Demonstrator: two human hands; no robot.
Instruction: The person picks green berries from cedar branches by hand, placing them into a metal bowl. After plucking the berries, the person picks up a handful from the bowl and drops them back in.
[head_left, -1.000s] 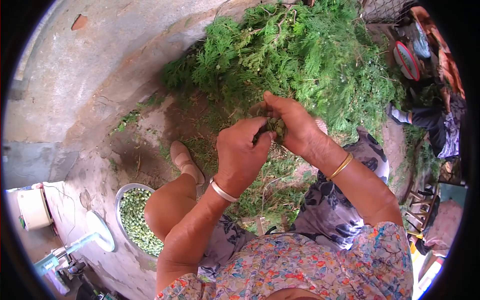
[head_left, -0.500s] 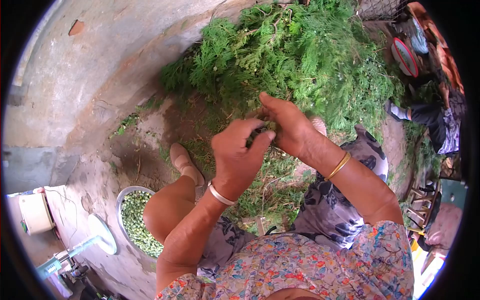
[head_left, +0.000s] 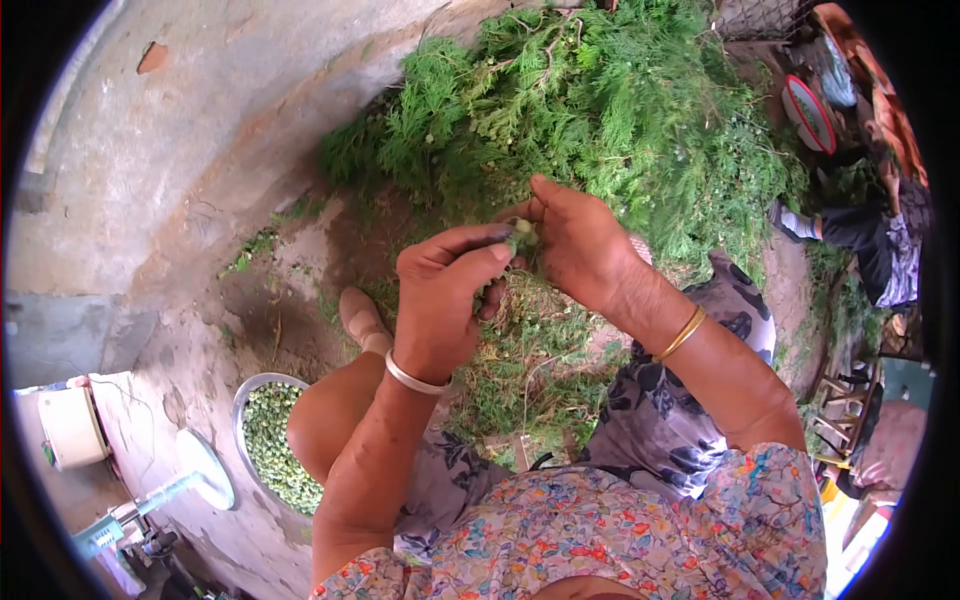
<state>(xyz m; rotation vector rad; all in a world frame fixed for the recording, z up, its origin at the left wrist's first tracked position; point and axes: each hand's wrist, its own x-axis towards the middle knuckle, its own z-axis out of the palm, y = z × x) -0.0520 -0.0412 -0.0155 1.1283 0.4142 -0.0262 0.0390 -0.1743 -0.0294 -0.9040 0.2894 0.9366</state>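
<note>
My left hand (head_left: 445, 290), wearing a silver bangle, has its thumb and forefinger pinched on a small green sprig with pale round cones (head_left: 523, 232). My right hand (head_left: 588, 245), on the arm with the gold bangle, is curled around the other side of that sprig. Its thumb points up and its fingertips are partly hidden. Both hands meet in front of a large heap of cut green conifer branches (head_left: 620, 110). Loose clippings (head_left: 520, 390) lie on the ground below them, between my legs.
A metal basin (head_left: 240, 425) heaped with small green cones stands beside my left knee. A pale blue fan (head_left: 205, 470) is at the lower left, and a wall (head_left: 220, 130) rises behind it. Another person (head_left: 890, 240) sits at the right, near a red-rimmed tray (head_left: 808, 113).
My left hand has shifted slightly left and its pinch has come up, showing more of the sprig and its cones. My right hand has turned a little and stays near the same spot.
</note>
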